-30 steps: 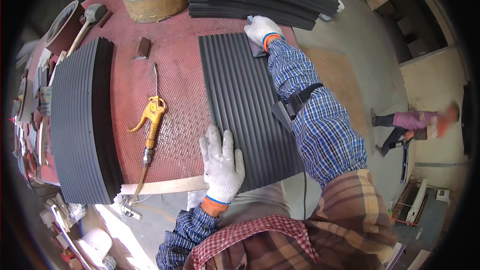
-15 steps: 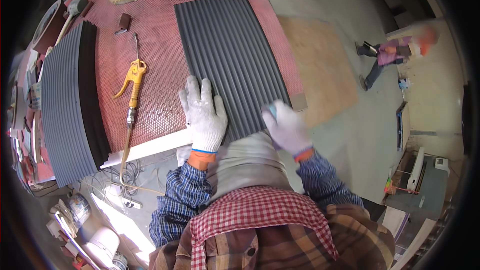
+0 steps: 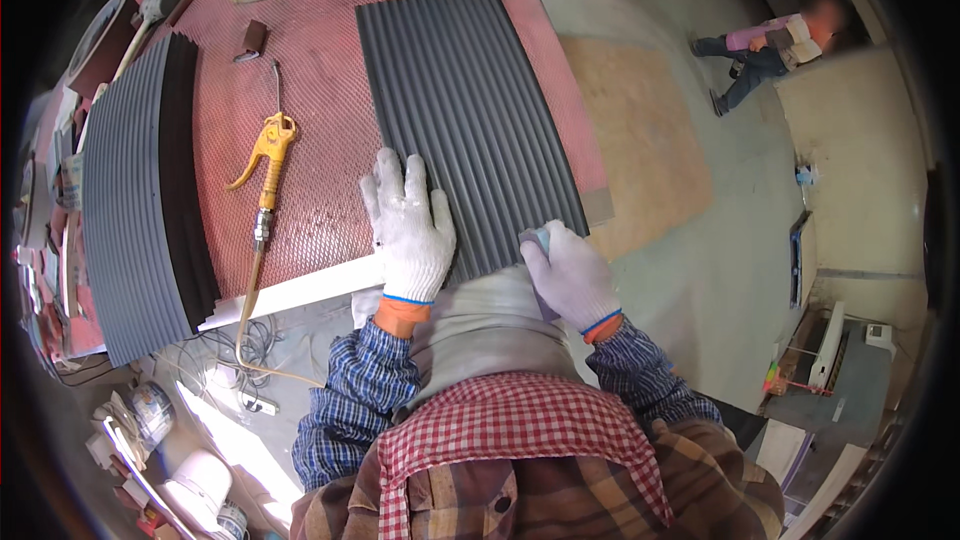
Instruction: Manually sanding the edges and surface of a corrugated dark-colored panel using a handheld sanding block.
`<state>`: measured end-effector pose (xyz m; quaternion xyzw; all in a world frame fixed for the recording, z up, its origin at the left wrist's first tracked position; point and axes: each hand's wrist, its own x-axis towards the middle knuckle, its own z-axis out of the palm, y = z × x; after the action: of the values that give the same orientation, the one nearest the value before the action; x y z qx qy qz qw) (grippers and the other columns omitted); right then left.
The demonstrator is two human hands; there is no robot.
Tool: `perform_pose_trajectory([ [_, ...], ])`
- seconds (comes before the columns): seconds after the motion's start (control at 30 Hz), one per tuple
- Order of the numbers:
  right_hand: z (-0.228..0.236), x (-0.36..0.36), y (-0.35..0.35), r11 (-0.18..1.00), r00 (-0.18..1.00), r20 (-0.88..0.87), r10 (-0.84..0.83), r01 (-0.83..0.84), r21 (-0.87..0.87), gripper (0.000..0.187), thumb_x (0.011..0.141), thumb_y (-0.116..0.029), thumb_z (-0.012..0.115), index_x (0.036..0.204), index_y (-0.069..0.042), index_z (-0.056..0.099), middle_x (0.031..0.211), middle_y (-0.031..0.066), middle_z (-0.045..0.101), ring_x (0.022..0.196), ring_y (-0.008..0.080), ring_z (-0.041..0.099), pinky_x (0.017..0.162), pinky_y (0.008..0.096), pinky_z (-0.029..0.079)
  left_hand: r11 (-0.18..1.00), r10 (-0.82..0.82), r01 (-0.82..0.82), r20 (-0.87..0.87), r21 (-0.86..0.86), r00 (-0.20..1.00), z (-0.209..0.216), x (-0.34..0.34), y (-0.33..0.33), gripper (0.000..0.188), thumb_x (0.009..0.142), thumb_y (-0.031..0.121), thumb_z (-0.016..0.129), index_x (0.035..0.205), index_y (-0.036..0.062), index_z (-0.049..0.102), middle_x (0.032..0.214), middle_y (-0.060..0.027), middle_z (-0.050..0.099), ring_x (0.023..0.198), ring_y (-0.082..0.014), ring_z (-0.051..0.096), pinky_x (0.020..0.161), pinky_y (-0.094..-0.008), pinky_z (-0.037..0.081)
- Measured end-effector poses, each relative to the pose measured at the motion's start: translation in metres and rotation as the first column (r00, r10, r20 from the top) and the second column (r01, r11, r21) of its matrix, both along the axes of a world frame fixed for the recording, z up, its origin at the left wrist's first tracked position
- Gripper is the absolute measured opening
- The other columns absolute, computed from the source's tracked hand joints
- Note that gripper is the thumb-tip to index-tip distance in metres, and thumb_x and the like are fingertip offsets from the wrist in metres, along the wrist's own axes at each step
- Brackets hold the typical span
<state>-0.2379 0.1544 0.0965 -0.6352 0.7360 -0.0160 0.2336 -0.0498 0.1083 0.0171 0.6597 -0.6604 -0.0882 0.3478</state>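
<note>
Head view: my left hand [image 3: 410, 230] lies flat and open on the grey ribbed panel [image 3: 465, 125] at the red bench's [image 3: 310, 60] near edge; my right hand [image 3: 570, 275] grips a small pale-blue block [image 3: 540, 237] against the panel's near-right corner.

A dark grey ribbed panel [image 3: 470, 130] lies lengthwise in the middle of the frame on a red mesh-topped table [image 3: 310, 110]. The left hand [image 3: 410, 230], in a white work glove, rests flat with fingers spread on the panel's near left edge. The right hand [image 3: 570, 275], also gloved, is closed around a small pale blue block [image 3: 540, 237] at the panel's near right corner. Left of the panel lies a yellow air blow gun [image 3: 265, 155] with its hose trailing down off the table. At the far left sits a stack of ribbed panels [image 3: 135, 200]. In the upper right another person [image 3: 770, 45] crouches on the floor.
</note>
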Motion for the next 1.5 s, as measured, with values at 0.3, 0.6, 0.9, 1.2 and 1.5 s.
perform_pose_trajectory([
  [0.3,-0.018,0.034,-0.174,0.987,0.984,-0.129,0.119,-0.131,-0.094,0.041,0.099,-0.039,0.053,0.112,-0.002,0.063,0.107,0.0241,0.071,0.100,0.0424,0.069,0.088,0.0527,0.054,0.996,-0.048,0.049,-0.018,0.074,0.999,0.005,0.004,-0.001,0.050,0.089,0.011,0.061,0.134,-0.0082,0.052,0.147,-0.0366,0.041,0.137,-0.0494,0.042,0.119,-0.0607,0.025],
  [0.6,-0.018,0.082,-0.354,0.965,0.978,-0.136,0.159,-0.183,-0.188,0.048,0.095,-0.034,0.051,0.127,-0.002,0.066,0.123,0.0253,0.068,0.117,0.0417,0.065,0.102,0.0491,0.050,0.989,-0.023,0.033,-0.069,0.145,0.997,0.009,0.006,0.003,0.051,0.088,0.009,0.063,0.137,-0.0036,0.053,0.151,-0.0344,0.039,0.135,-0.0584,0.039,0.117,-0.0604,0.031],
  [0.9,-0.022,0.078,-0.371,0.953,0.977,-0.136,0.166,-0.194,-0.231,0.048,0.093,-0.033,0.053,0.124,0.000,0.068,0.126,0.0265,0.066,0.118,0.0424,0.063,0.104,0.0487,0.049,0.997,-0.044,0.050,-0.090,0.061,0.995,0.002,0.002,0.002,0.051,0.087,0.007,0.064,0.135,-0.0050,0.053,0.146,-0.0376,0.042,0.133,-0.0557,0.043,0.117,-0.0609,0.031],
  [1.2,-0.013,0.029,-0.148,0.980,0.985,-0.099,0.138,-0.150,-0.127,0.040,0.098,-0.038,0.054,0.109,0.000,0.061,0.105,0.0249,0.070,0.098,0.0442,0.068,0.087,0.0543,0.053,0.999,-0.034,0.033,-0.068,-0.011,0.997,-0.001,0.003,-0.003,0.046,0.088,0.006,0.062,0.132,-0.0046,0.054,0.144,-0.0354,0.045,0.132,-0.0521,0.045,0.117,-0.0591,0.029],
  [1.5,0.007,-0.008,0.024,0.998,0.999,0.038,-0.001,-0.002,0.070,0.037,0.099,-0.038,0.056,0.104,-0.002,0.060,0.095,0.0238,0.070,0.089,0.0433,0.068,0.079,0.0521,0.053,0.998,0.005,-0.005,0.012,-0.055,1.000,-0.008,-0.001,0.001,0.046,0.089,0.011,0.062,0.131,-0.0058,0.056,0.143,-0.0315,0.047,0.134,-0.0456,0.047,0.119,-0.0570,0.027],
])
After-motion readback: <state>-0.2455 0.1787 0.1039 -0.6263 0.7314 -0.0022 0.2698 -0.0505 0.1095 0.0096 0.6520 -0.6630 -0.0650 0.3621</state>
